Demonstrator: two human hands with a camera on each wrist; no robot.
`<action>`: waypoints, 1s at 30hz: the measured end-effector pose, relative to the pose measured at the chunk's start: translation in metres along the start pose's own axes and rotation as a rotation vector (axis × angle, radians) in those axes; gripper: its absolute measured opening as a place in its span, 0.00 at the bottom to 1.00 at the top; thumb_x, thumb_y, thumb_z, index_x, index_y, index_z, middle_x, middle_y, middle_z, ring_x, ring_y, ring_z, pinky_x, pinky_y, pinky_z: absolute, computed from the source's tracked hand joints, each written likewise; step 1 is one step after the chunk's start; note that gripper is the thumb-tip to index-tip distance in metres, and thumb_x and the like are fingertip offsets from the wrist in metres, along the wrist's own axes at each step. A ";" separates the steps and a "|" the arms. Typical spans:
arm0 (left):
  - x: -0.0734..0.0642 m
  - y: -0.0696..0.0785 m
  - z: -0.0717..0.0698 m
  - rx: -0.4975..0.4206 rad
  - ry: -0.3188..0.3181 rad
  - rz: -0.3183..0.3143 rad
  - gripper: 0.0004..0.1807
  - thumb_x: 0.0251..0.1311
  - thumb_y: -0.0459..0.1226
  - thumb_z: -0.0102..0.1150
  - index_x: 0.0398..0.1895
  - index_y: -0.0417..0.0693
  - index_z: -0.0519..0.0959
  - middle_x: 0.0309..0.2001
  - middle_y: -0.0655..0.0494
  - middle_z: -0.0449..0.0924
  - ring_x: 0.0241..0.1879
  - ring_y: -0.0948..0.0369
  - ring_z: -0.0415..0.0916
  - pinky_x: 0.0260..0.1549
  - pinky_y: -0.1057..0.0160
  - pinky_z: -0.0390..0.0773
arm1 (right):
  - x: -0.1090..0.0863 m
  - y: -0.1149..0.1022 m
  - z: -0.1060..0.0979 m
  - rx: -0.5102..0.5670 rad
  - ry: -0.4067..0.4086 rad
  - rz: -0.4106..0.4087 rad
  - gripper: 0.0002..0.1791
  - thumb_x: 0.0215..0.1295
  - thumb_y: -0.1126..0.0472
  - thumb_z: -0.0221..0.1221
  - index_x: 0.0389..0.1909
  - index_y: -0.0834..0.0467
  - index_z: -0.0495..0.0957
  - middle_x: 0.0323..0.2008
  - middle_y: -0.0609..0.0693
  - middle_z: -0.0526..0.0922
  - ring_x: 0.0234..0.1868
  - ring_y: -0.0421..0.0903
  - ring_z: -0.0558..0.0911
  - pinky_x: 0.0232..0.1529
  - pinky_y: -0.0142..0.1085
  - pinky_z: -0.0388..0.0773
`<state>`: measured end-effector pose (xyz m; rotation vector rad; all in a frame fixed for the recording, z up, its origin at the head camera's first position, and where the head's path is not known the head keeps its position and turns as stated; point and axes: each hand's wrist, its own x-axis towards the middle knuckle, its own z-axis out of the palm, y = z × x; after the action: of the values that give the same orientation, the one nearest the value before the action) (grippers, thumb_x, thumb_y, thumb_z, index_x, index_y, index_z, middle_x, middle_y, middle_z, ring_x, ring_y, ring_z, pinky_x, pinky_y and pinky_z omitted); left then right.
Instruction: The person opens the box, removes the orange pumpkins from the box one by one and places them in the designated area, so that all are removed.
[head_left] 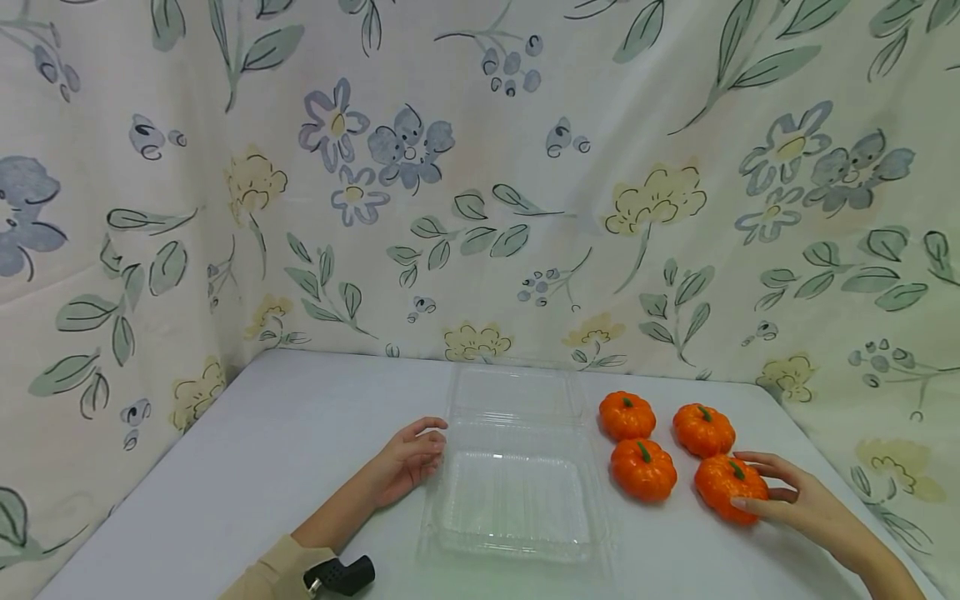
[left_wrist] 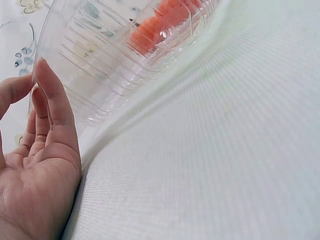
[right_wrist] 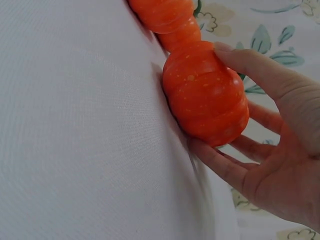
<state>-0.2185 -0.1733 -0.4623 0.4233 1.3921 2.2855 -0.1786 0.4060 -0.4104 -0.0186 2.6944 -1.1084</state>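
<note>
A clear plastic clamshell container (head_left: 513,500) lies unfolded on the white table, its lid (head_left: 517,392) spread toward the back. My left hand (head_left: 408,462) is at the container's left edge; in the left wrist view its thumb and forefinger (left_wrist: 54,95) pinch the thin rim. On the right, my right hand (head_left: 798,504) holds a small orange pumpkin (head_left: 720,487) with a green stem, thumb on the near side and fingers (right_wrist: 225,167) around the other. That pumpkin appears to rest on the table.
More orange pumpkins stand between the container and my right hand: one at the back (head_left: 627,416), one in front of it (head_left: 643,472) and one just behind the held pumpkin (head_left: 703,430). Floral fabric (head_left: 480,167) walls the table's back and sides.
</note>
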 end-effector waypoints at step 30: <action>-0.001 0.000 -0.001 -0.013 0.017 -0.020 0.16 0.75 0.26 0.48 0.60 0.47 0.69 0.39 0.61 0.77 0.32 0.70 0.79 0.35 0.75 0.82 | -0.004 -0.002 -0.002 -0.074 0.047 -0.080 0.43 0.74 0.50 0.65 0.76 0.69 0.55 0.68 0.81 0.65 0.58 0.67 0.80 0.50 0.59 0.84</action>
<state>-0.2180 -0.1746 -0.4624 0.3844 1.3826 2.2865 -0.1752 0.4068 -0.4069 -0.1147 2.7975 -1.0429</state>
